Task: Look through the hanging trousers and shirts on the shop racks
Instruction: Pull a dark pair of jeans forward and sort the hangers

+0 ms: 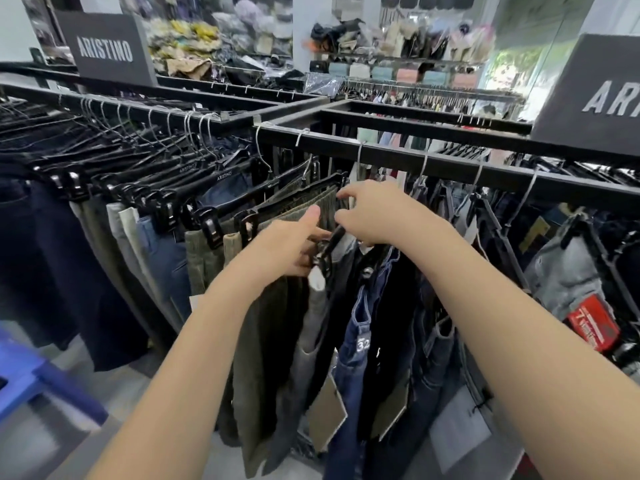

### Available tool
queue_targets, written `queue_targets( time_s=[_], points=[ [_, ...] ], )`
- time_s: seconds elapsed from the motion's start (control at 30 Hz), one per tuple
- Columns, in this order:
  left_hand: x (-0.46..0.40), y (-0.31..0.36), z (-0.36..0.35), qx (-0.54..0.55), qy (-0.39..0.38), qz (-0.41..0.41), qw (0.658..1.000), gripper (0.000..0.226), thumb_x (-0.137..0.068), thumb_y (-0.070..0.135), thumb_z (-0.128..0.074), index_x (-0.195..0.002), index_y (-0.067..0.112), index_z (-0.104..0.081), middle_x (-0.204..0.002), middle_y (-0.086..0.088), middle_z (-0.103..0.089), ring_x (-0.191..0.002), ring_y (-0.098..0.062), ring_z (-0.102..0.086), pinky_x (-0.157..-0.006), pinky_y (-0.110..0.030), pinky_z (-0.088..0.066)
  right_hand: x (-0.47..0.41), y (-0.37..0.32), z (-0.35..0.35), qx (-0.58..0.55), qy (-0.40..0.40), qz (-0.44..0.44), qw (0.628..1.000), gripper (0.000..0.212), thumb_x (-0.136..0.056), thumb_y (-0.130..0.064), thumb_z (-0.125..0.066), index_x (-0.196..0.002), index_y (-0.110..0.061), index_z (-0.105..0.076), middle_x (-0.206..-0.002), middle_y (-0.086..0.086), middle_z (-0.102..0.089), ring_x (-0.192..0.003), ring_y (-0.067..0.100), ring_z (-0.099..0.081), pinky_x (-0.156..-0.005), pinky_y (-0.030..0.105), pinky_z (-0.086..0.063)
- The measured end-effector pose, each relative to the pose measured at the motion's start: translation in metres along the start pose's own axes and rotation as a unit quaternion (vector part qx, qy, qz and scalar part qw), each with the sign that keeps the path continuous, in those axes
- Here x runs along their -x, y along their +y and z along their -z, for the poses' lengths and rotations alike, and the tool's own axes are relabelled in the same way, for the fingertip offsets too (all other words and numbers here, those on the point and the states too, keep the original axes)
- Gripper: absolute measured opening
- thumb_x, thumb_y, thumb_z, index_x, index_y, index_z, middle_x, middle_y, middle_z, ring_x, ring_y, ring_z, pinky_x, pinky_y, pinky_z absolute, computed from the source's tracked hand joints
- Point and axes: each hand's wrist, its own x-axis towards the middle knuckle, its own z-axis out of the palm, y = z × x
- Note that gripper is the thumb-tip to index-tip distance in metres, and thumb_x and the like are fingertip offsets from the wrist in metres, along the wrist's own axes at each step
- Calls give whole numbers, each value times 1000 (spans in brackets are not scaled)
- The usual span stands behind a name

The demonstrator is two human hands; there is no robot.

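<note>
Trousers hang on black clip hangers along a black metal rail (398, 157). Olive corduroy trousers (204, 258) and dark jeans (360, 327) fill the middle. My left hand (287, 247) grips a black clip hanger (327, 252) that carries grey trousers (311, 323), thumb raised above it. My right hand (377, 213) reaches over the hangers just to the right, fingers curled round the top of a hanger bar. Pale jeans with a red tag (571, 282) hang at the far right.
Grey brand signs stand on the rails at the back left (107, 46) and right (595, 95). More racks and piled clothes (194, 39) fill the background. A blue plastic stool (31, 379) stands on the floor at the lower left.
</note>
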Motion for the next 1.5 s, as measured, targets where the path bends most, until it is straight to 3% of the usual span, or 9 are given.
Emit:
queue_targets(
  time_s=[0.13,0.27,0.53,0.6,0.7,1.0,1.13,1.3,1.5],
  points=[
    [1,-14,-20,180,-121,23,976,51,-102,46,-30,-119,8,-60,-117,-22,-66,-109,-34,-65,-89,-44,-56,-12,2,-6,58,-29,-29,997,38,-97,-41,-45,-102,-11,-68,-105,13,-68,-87,26,-60,-89,36,-49],
    [-9,-35,-21,223,-132,13,966,35,-105,30,-34,-117,9,-60,-114,-16,-68,-108,-28,-66,-94,-42,-53,-3,7,-6,86,-42,-13,995,30,-93,-17,-49,-111,-14,-73,-117,5,-69,-107,27,-62,-93,29,-47],
    [-37,-107,1,-81,21,-62,995,30,-98,25,-48,-126,33,-55,-130,9,-60,-121,-7,-54,-109,-35,-40,-1,29,3,29,-31,-22,999,24,-91,-26,-65,-113,-33,-74,-80,-19,-48,-69,1,-49,-70,20,-39],
    [-40,-110,6,-109,26,-57,992,34,-98,27,-47,-131,33,-51,-134,8,-57,-125,-9,-51,-111,-36,-38,1,27,3,38,-25,-25,999,26,-92,-26,-64,-115,-34,-72,-83,-18,-49,-70,1,-50,-61,20,-40],
    [-43,-108,11,-131,26,-49,990,35,-98,30,-46,-133,32,-50,-135,9,-56,-126,-10,-50,-109,-32,-37,5,26,1,50,-29,-31,998,36,-94,-28,-61,-129,-37,-62,-111,-4,-62,-95,17,-61,-75,21,-42],
    [-41,-35,-18,-14,-41,-50,998,42,-71,72,-44,-88,41,-67,-103,15,-68,-99,-5,-63,-97,-38,-48,6,30,-8,-164,30,-111,980,21,-99,-19,-36,-102,-15,-56,-88,3,-73,-69,14,-73,-75,41,-62],
    [-41,13,-34,-119,-41,-49,991,47,-86,63,-47,-76,17,-54,-72,5,-50,-66,-9,-48,-60,-27,-37,6,32,-8,-111,23,-112,987,30,-95,-14,-36,-111,-17,-61,-104,8,-71,-85,19,-72,-81,41,-60],
    [-53,24,-35,-179,-60,-9,982,29,-85,34,-59,-67,13,-50,-61,0,-40,-56,-18,-38,-53,-26,-28,11,36,-8,-98,27,-110,989,39,-95,-17,-38,-127,-17,-59,-124,14,-62,-104,25,-66,-89,42,-56],
    [-64,32,-20,-180,-39,-42,982,23,-79,26,-63,-68,11,-50,-62,-7,-36,-60,-20,-37,-59,-31,-30,10,44,-11,-126,41,-92,987,36,-93,-17,-35,-104,-6,-68,-94,13,-69,-86,31,-72,-78,46,-60]
  ],
)
